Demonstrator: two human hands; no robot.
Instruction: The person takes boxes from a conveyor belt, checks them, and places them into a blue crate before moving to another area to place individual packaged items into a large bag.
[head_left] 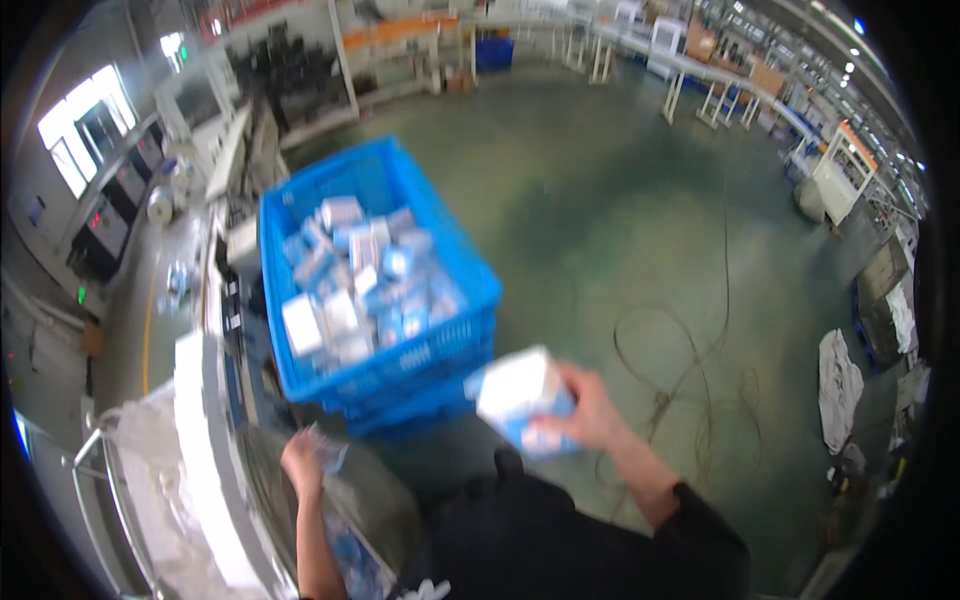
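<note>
My right hand (pixel 592 408) is closed around a white and light-blue box (pixel 518 388), held in the air just right of the crate's near corner. It may be more than one box; motion blur hides the seams. Lower left, my left hand (pixel 301 462) pinches a small, partly see-through piece of plastic wrap (pixel 329 452) with bluish marks. A blue plastic crate (pixel 425 215) stands in front of me, filled with a loose heap of small white and blue boxes (pixel 365 275). Beneath my left forearm, more blue and white pieces (pixel 355 560) lie in a greyish container.
Beside my left arm runs a machine with a long white panel (pixel 208 450) and a metal rail (pixel 92 490). Loose cords or straps (pixel 690 380) trail over the green floor at right. A white sack (pixel 840 390) lies farther right; a conveyor line (pixel 720 80) spans the back.
</note>
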